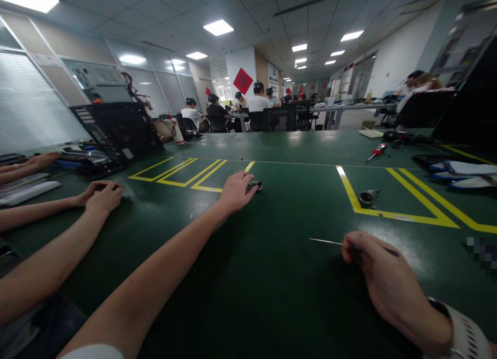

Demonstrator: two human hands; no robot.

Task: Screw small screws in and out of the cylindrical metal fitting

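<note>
My left hand [236,191] reaches out over the green table, its fingers curled round a small dark metal cylinder [256,185] with an open round end. Most of that part is hidden behind the fingers. My right hand [375,263], wearing a watch at the wrist, is closed on a thin metal rod-like tool [325,241]. Its slim shaft points left, and the grip is mostly covered by my fingers. Beyond this hand a similar grey metal cylinder [368,197] lies inside a yellow tape outline, apart from both hands. A tiny dark piece [381,214] rests near it.
Yellow tape [404,217] marks areas on the green table [240,276]. At the left are a co-worker's hands [103,196] and a black open-framed case [120,131]. A red screwdriver [377,152], a power tool [407,137] and gloves [466,173] lie at right.
</note>
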